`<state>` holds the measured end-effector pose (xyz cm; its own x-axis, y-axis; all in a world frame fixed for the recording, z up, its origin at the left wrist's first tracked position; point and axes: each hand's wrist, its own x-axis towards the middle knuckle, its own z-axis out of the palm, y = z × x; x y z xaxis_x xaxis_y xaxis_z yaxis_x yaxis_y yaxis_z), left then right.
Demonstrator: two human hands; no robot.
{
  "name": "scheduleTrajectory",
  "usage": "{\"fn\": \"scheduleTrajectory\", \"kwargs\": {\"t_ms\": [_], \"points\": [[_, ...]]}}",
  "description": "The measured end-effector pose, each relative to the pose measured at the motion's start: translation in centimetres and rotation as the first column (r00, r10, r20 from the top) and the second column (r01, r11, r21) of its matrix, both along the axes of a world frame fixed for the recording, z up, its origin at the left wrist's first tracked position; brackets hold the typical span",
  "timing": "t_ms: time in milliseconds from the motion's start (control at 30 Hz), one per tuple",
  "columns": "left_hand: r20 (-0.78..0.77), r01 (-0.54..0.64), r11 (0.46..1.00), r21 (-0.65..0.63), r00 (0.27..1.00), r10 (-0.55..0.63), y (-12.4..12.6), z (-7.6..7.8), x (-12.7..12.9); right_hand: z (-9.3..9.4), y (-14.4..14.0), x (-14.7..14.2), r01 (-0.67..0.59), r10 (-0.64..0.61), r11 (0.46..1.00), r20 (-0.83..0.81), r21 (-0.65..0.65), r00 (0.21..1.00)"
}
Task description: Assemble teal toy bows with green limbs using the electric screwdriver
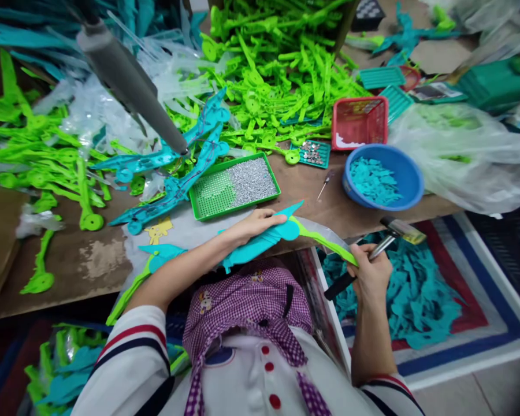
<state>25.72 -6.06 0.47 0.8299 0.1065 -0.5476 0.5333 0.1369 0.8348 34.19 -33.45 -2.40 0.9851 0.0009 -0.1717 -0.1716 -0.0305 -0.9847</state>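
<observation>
My left hand point(253, 224) presses down on a teal plastic piece point(264, 241) joined to a lime green strip point(325, 242), at the near edge of the wooden table point(78, 260). My right hand point(371, 271) grips the green strip's end together with a small hammer point(394, 231), whose metal head points up and to the right. A second teal piece point(162, 254) lies just left of my forearm.
A green tray point(234, 186) of small silvery bits sits just behind my left hand. A blue bowl point(383, 176) of teal parts, a red basket point(359, 121), heaps of green parts point(277, 75), a grey pole point(130, 81) and a plastic bag point(463, 156) crowd the table. Teal pieces point(416, 294) fill a bin below.
</observation>
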Motion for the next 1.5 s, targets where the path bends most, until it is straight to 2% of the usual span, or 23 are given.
{"fn": "scheduleTrajectory", "kwargs": {"t_ms": [100, 167, 233, 300, 367, 433, 467, 567, 633, 667, 733, 767, 833, 867, 933, 1000, 1067, 1167, 1267, 1300, 1333, 1467, 1500], "points": [[0.062, -0.012, 0.999, -0.051, 0.998, 0.015, 0.3, 0.0, -0.3, 0.8, 0.3, 2.1, -0.024, 0.030, 0.996, 0.083, -0.082, 0.996], [0.108, -0.019, 0.999, -0.031, 0.994, 0.023, 0.9, 0.1, -0.1, 1.1, 1.0, 3.5, -0.078, 0.091, 0.989, 0.104, -0.129, 0.990], [0.127, -0.002, 0.997, 0.074, 0.992, -0.008, 1.5, 0.0, 0.1, 0.9, 1.9, 4.5, -0.129, 0.148, 0.976, 0.103, -0.174, 0.984], [0.131, 0.056, 0.951, 0.303, 0.986, -0.100, 2.1, -0.3, 0.0, 0.3, 2.6, 5.2, -0.166, 0.194, 0.958, 0.103, -0.232, 0.976], [0.117, 0.117, 0.817, 0.564, 0.969, -0.219, 2.6, -0.7, -0.8, -0.5, 3.0, 5.7, -0.189, 0.244, 0.924, 0.133, -0.333, 0.961], [0.080, 0.167, 0.664, 0.728, 0.942, -0.325, 2.8, -1.2, -2.6, -1.1, 3.3, 6.3, -0.185, 0.318, 0.851, 0.202, -0.492, 0.926], [0.061, 0.187, 0.605, 0.774, 0.929, -0.365, 2.9, -1.5, -3.8, -1.2, 3.5, 6.7, -0.170, 0.368, 0.792, 0.236, -0.586, 0.899], [0.029, 0.219, 0.457, 0.862, 0.879, -0.476, 3.2, -2.1, -7.1, -1.1, 4.2, 8.0, -0.112, 0.531, 0.563, 0.255, -0.819, 0.808], [0.012, 0.209, 0.354, 0.911, 0.847, -0.532, 3.3, -2.5, -8.6, -0.7, 4.6, 8.6, -0.055, 0.590, 0.432, 0.236, -0.900, 0.772], [-0.001, 0.201, 0.306, 0.930, 0.838, -0.546, 3.2, -2.7, -9.0, -0.4, 4.7, 8.6, -0.016, 0.594, 0.390, 0.238, -0.921, 0.768], [-0.042, 0.194, 0.221, 0.956, 0.833, -0.552, 2.7, -3.0, -9.3, 0.5, 4.6, 8.0, 0.067, 0.558, 0.361, 0.273, -0.930, 0.784], [-0.069, 0.198, 0.180, 0.963, 0.834, -0.547, 2.3, -3.1, -9.2, 1.1, 4.4, 7.3, 0.097, 0.524, 0.377, 0.298, -0.921, 0.798], [-0.123, 0.210, 0.109, 0.972, 0.840, -0.529, 1.3, -3.3, -9.1, 2.2, 3.9, 5.2, 0.082, 0.468, 0.466, 0.324, -0.881, 0.822], [-0.143, 0.217, 0.083, 0.973, 0.841, -0.522, 0.9, -3.4, -9.1, 2.6, 3.8, 3.9, 0.016, 0.471, 0.527, 0.308, -0.849, 0.826], [-0.169, 0.228, 0.054, 0.972, 0.840, -0.516, 0.2, -3.5, -9.1, 2.9, 3.8, 1.3, -0.223, 0.571, 0.604, 0.220, -0.765, 0.791], [-0.175, 0.231, 0.046, 0.972, 0.838, -0.517, 0.0, -3.6, -9.1, 2.3, 4.3, -0.8, -0.468, 0.712, 0.568, 0.119, -0.677, 0.692], [-0.171, 0.223, 0.040, 0.974, 0.839, -0.516, 0.0, -3.6, -9.2, 1.4, 4.9, -2.1, -0.584, 0.785, 0.508, 0.062, -0.633, 0.616], [-0.149, 0.201, 0.045, 0.979, 0.843, -0.517, 0.0, -3.6, -9.1, 0.9, 5.1, -3.1, -0.552, 0.773, 0.505, 0.062, -0.664, 0.632], [-0.134, 0.195, 0.070, 0.978, 0.855, -0.502, -0.1, -3.5, -9.0, 1.1, 4.9, -3.7, -0.353, 0.684, 0.546, 0.161, -0.760, 0.711], [-0.129, 0.194, 0.080, 0.978, 0.857, -0.498, -0.1, -3.5, -9.0, 1.1, 5.0, -3.9, -0.287, 0.662, 0.537, 0.186, -0.793, 0.726], [-0.121, 0.192, 0.092, 0.977, 0.857, -0.501, -0.1, -3.6, -9.0, 1.0, 5.2, -4.0, -0.242, 0.655, 0.502, 0.182, -0.831, 0.734], [-0.078, 0.172, 0.139, 0.975, 0.856, -0.512, 0.1, -3.6, -8.9, 0.1, 6.6, -3.7, -0.295, 0.719, 0.222, -0.048, -0.929, 0.693], [-0.083, 0.175, 0.135, 0.975, 0.856, -0.511, 0.1, -3.6, -8.9, 0.1, 6.7, -3.5, -0.320, 0.728, 0.196, -0.081, -0.927, 0.681]]}}
